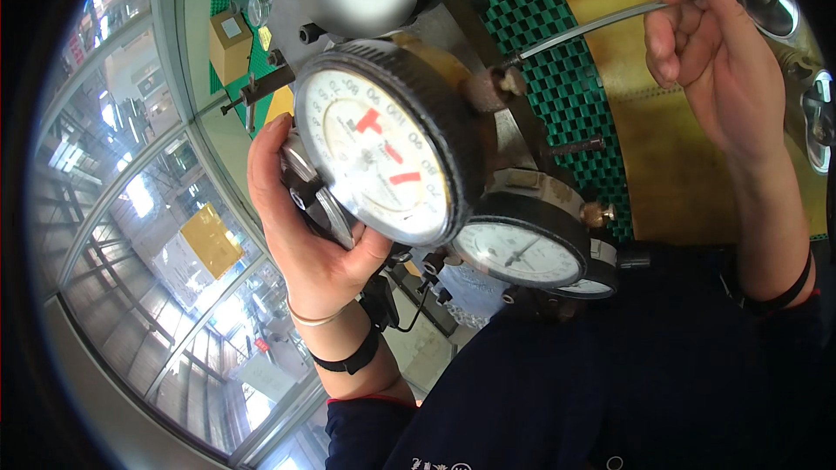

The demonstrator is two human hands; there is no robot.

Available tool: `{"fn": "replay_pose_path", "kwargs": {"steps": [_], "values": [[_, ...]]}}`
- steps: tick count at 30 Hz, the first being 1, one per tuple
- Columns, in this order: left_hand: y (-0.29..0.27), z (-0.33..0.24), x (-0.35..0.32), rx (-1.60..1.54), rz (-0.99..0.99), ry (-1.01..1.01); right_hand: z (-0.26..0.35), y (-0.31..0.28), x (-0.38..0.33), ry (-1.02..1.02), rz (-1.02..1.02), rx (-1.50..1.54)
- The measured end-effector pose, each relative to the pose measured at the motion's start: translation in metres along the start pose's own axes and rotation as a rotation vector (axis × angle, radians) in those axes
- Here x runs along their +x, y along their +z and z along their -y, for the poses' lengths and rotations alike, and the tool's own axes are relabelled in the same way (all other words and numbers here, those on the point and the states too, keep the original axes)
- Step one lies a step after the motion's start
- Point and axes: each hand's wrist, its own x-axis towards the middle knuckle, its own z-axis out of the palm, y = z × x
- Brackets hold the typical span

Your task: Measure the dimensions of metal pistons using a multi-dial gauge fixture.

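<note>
Fingers point(287, 152) behind gauge point(374, 144), green grating point(557, 78).

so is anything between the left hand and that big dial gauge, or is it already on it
Nothing visible stands between them. The left hand is already cupped around the left rim and back of the large dial gauge, touching it. The right hand is apart, up at the far end of the thin metal tube.

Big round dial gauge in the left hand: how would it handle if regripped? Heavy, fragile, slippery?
The large dial gauge probably feels heavy for its size: thick black metal-looking rim and brass fittings. Its glossy front pane reflects light, so likely glass or plastic and fragile to knocks. The left hand cups only its edge, so the smooth round rim may slip or rotate.
</note>
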Motion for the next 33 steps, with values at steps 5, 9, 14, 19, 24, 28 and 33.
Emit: {"fn": "replay_pose_path", "kwargs": {"steps": [5, 9, 14, 19, 24, 28, 33], "values": [[0.003, 0.003, 0.000, -0.036, -0.007, -0.018, -0.008, -0.001, 0.001, -0.021, -0.017, -0.034], [0.004, 0.001, 0.001, -0.022, 0.010, -0.025, -0.009, -0.002, -0.003, -0.029, -0.029, -0.057], [0.000, 0.009, 0.002, 0.006, 0.075, -0.005, -0.021, -0.005, -0.011, -0.036, -0.070, -0.037], [-0.002, 0.011, -0.001, -0.071, -0.010, 0.158, -0.051, -0.012, -0.031, -0.070, -0.152, 0.057], [0.004, -0.001, 0.003, -0.082, -0.014, 0.016, -0.086, -0.020, -0.050, -0.102, -0.224, 0.137], [0.023, -0.019, 0.011, -0.037, -0.154, 0.182, -0.100, -0.018, -0.056, -0.120, -0.252, 0.148], [0.020, -0.016, 0.004, -0.126, -0.072, 0.198, -0.107, -0.019, -0.060, -0.134, -0.284, 0.136]]}}
